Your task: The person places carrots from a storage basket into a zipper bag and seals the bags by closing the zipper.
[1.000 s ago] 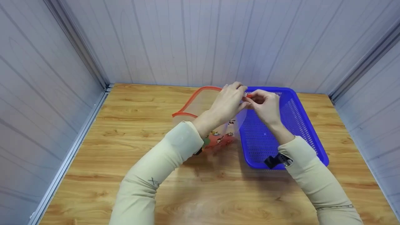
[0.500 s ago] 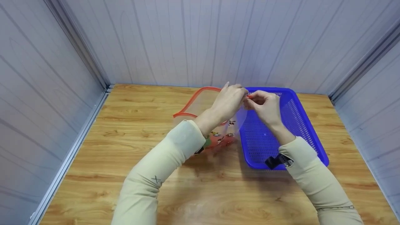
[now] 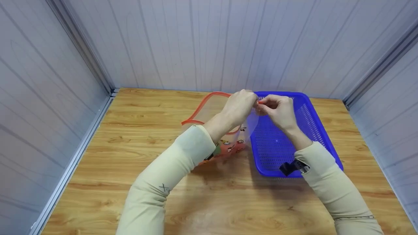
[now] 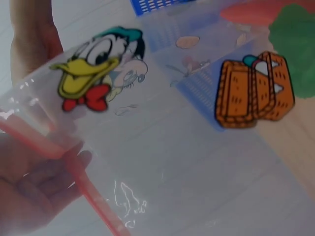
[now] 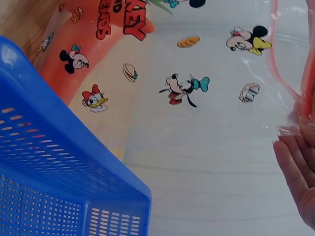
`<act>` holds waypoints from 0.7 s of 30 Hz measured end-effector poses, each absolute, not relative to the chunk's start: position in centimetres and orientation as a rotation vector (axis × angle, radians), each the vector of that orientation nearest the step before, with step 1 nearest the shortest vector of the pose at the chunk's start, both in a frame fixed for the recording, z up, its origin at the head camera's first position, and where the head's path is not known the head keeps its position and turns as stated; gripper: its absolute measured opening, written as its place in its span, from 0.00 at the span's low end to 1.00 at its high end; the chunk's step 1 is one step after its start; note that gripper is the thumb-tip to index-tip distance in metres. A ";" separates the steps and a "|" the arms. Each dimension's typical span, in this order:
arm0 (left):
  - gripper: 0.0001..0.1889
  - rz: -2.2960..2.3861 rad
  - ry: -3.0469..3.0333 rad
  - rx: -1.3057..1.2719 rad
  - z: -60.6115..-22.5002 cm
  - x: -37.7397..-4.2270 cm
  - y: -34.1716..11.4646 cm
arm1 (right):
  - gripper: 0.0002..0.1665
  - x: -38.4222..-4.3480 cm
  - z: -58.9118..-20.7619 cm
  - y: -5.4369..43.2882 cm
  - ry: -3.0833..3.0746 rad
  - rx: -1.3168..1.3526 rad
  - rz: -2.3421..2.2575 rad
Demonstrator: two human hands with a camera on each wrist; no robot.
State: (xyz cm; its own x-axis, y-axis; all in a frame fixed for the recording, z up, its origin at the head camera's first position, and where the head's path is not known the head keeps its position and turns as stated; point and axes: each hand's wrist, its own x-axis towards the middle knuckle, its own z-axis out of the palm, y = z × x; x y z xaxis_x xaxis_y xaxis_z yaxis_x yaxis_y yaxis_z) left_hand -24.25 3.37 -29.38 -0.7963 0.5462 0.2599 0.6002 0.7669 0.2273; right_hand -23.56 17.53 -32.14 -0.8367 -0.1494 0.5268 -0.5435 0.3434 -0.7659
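Note:
A translucent plastic zip bag (image 3: 250, 127) with a red-orange zip edge (image 3: 203, 106) and cartoon prints stands on the table, its mouth gaping at the left. Near the right end of that edge, my left hand (image 3: 239, 106) grips the top of the bag, fingers curled over it. Close beside it, my right hand (image 3: 283, 112) pinches the red end of the zip between thumb and fingertips. The right wrist view shows this pinch at its right border, where fingers (image 5: 295, 162) meet the red strip (image 5: 307, 88). The left hand's fingertips are hidden in the head view.
A blue perforated plastic basket (image 3: 298, 94) stands at right on the wooden table (image 3: 140, 140), under the right hand and against the bag's side. Pale panel walls (image 3: 163, 42) enclose the table at the back and both sides.
The left hand's raised fingers have curled down over the bag's edge. The right hand keeps its pinch on the zip end; its forearm has shifted slightly right. The bag has barely moved.

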 end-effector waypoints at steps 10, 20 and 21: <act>0.09 -0.291 -2.780 -0.892 -29.2 -24.0 3.4 | 0.03 -23.8 -31.6 17.8 -2.314 0.634 1.597; 0.10 -0.301 -2.828 -0.775 -29.1 -24.0 2.4 | 0.05 -24.6 -31.4 19.0 -2.334 0.623 1.715; 0.11 -0.317 -2.831 -0.763 -29.1 -24.0 2.1 | 0.06 -24.6 -31.4 19.3 -2.334 0.607 1.726</act>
State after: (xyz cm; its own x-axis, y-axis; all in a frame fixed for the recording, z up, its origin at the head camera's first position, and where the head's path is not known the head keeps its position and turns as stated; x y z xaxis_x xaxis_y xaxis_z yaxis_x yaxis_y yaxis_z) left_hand -23.99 2.10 -29.10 -0.8488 0.4718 0.2386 0.5129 0.8444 0.1550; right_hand -24.64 19.27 -31.42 -0.9013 -0.2180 0.3743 -0.4218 0.2448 -0.8730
